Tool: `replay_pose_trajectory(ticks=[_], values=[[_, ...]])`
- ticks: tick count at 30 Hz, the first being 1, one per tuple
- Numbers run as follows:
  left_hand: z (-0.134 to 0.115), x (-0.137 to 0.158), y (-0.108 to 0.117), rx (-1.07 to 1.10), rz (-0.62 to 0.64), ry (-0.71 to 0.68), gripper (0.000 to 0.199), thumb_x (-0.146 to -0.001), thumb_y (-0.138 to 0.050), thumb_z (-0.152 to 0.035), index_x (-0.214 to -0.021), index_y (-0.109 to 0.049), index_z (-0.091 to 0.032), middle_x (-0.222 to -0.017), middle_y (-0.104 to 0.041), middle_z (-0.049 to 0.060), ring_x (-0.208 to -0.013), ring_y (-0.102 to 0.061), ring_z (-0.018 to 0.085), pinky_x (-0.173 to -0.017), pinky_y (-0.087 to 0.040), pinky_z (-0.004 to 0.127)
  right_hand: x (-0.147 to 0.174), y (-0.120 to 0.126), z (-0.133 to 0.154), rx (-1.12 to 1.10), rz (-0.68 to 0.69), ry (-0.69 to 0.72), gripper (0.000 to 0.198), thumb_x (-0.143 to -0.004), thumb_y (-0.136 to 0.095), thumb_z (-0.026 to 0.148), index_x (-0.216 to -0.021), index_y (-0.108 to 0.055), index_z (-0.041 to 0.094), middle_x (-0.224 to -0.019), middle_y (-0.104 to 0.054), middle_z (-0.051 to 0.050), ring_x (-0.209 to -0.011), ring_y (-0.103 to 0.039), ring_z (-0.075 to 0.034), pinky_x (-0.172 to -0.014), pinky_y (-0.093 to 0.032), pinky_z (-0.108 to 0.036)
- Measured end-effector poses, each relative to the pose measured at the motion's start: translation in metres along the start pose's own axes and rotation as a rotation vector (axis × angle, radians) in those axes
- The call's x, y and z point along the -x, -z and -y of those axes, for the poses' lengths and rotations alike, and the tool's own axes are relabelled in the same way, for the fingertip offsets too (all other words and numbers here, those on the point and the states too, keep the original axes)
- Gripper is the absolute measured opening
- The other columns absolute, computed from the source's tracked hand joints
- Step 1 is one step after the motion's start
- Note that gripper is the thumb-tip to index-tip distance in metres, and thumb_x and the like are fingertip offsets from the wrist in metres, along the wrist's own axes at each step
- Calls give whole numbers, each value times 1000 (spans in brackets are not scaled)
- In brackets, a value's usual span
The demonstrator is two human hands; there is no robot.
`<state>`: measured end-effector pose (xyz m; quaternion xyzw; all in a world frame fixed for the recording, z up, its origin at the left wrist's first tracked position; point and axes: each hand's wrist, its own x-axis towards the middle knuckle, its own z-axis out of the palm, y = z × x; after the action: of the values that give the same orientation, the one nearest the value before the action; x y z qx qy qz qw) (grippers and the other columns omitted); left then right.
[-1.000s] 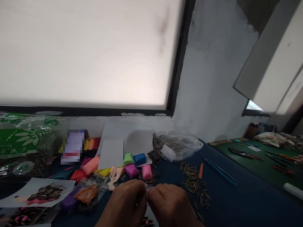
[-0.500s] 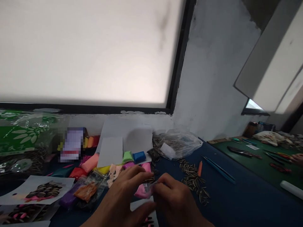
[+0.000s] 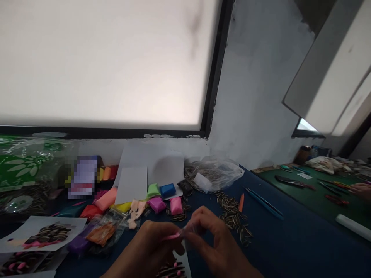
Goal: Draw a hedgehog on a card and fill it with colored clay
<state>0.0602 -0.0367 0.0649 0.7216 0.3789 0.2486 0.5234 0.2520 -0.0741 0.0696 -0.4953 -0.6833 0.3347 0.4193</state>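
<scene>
Low in the middle, my left hand (image 3: 150,245) is closed on a pink clay packet (image 3: 171,236), most of it hidden by my fingers. My right hand (image 3: 217,243) pinches the clear wrapper (image 3: 193,228) at the packet's right end. Beneath my hands lies a white card (image 3: 186,262) with dark striped seeds and pink dots, partly covered. Just beyond them are another pink packet (image 3: 176,206), a magenta packet (image 3: 157,205) and some peach clay (image 3: 136,210). A heap of sunflower seeds (image 3: 232,216) lies to the right of my right hand.
Blue tweezers (image 3: 265,204) and an orange stick (image 3: 241,202) lie at right. A clear bag of seeds (image 3: 217,175) rests against the wall. Clay packets, printed pictures (image 3: 48,233) and a green seed bag (image 3: 26,166) crowd the left. Another person's hand (image 3: 361,190) is at the far right.
My left fingers have closed around the pink packet, which they were open beside before. The packet has shifted slightly left and turned, and the view has swung slightly right.
</scene>
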Motion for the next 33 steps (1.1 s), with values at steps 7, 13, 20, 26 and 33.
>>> replay_pose_trajectory(ticks=[7, 13, 20, 26, 33], values=[[-1, 0, 12, 43, -78, 32, 33, -81, -62, -48, -78, -71, -17, -67, -66, 1, -57, -58, 13, -50, -42, 20, -2, -3, -8, -173, 88, -165, 16, -86, -66, 27, -74, -64, 16, -64, -53, 3, -61, -47, -12, -57, -35, -24], [-1, 0, 14, 153, -109, 25, 44, -77, -62, -62, -65, -56, -21, -52, -51, -6, -45, -46, 10, -44, -44, 21, -7, -7, -18, -331, 151, -167, 32, -91, -60, 46, -79, -64, 17, -61, -49, 4, -53, -43, -10, -51, -32, -23], [20, -2, 21, 77, -169, 33, 49, -83, -56, -63, -87, -69, -17, -60, -62, -1, -53, -57, 14, -49, -43, 23, -11, -11, -29, -262, 99, -214, 32, -88, -59, 46, -78, -63, 16, -61, -52, 4, -49, -42, -9, -49, -32, -23], [44, 7, 38, -164, -388, 3, 47, -85, -51, -55, -106, -72, -20, -92, -76, 7, -84, -70, 26, -68, -54, 33, -13, -10, -38, -205, 55, -219, 34, -88, -54, 50, -90, -61, 17, -63, -50, 5, -50, -44, -10, -50, -36, -23], [94, 23, 42, -548, -505, 78, 36, -82, -47, -37, -100, -75, -23, -105, -78, 10, -100, -69, 33, -87, -52, 44, -18, -9, -52, -168, -4, -228, 34, -84, -55, 52, -94, -54, 19, -65, -50, 6, -48, -44, -10, -48, -34, -24]])
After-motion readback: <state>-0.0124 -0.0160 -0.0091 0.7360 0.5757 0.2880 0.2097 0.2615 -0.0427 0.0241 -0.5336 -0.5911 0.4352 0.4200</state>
